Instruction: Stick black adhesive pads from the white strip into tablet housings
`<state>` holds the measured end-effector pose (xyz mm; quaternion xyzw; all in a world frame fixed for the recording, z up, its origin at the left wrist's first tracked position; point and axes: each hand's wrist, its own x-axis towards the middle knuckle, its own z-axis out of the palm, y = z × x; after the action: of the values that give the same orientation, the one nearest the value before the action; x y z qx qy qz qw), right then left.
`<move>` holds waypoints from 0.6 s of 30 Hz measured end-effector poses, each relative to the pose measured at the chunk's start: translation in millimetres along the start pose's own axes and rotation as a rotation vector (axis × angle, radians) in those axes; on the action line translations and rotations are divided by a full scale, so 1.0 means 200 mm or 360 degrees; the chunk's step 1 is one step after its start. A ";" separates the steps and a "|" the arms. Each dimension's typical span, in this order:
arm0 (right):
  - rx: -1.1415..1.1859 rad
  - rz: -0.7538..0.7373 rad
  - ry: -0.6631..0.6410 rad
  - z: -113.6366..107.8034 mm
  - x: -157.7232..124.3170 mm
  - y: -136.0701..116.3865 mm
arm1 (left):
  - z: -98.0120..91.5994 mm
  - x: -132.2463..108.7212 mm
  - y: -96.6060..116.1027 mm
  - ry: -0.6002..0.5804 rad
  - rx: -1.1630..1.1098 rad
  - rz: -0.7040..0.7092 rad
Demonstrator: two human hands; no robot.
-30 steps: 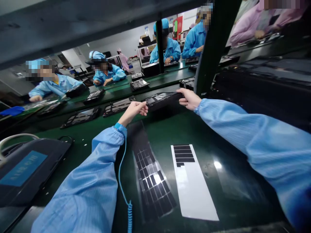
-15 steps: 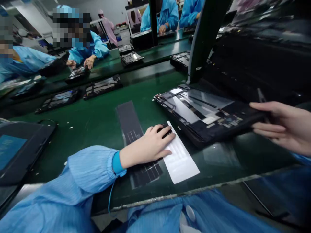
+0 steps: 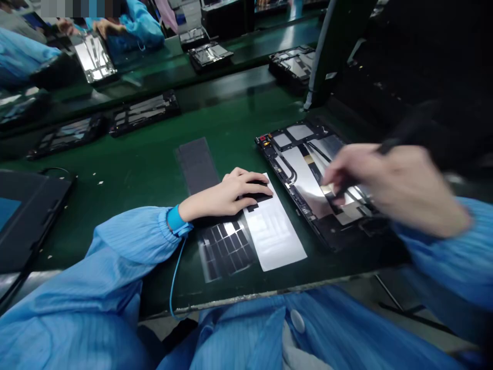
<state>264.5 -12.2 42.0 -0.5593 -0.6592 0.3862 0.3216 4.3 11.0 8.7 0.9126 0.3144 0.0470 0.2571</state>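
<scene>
My left hand lies with fingers spread, pressing on a white backing sheet that carries black stickers near its far end. Under that wrist is a clear sheet of small black sticker pieces, partly covered. To the right, an opened tablet-like device rests on the green table, its silver plates and black cables exposed. My right hand, smeared by motion, is over the device's right part. Its fingers are closed around a dark slim tool, apparently tweezers, pointing down at the device.
A dark panel with a blue patch lies at the left. Several opened devices line the belt beyond the green table. A dark upright post rises behind my device. Across the line, a co-worker's hands hold another device.
The device, earlier held tilted at its right edge by my right hand, now lies flat on the table. My right hand has moved left over it. My left hand stays on the white sheet.
</scene>
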 end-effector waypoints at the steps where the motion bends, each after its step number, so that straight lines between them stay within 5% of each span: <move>1: -0.0088 -0.0363 -0.0169 0.09 0.02 -0.06 | 0.01 0.00 0.00 0.0028 -0.0003 -0.0006; 3: -0.0251 -0.0765 -0.0465 0.23 0.06 -0.11 | 0.02 0.00 -0.01 0.0064 -0.0013 -0.0010; 5: -0.0331 -0.0882 -0.0613 0.30 0.10 -0.09 | 0.02 0.00 -0.02 0.0055 -0.0038 -0.0004; 18: -0.0187 -0.0941 -0.0578 0.34 0.16 -0.05 | 0.04 0.02 -0.01 0.0057 -0.0005 -0.0036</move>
<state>195.7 9.1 16.4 -0.2841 -0.8602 0.3309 0.2644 7.8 11.7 0.8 0.9076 0.3292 0.0608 0.2534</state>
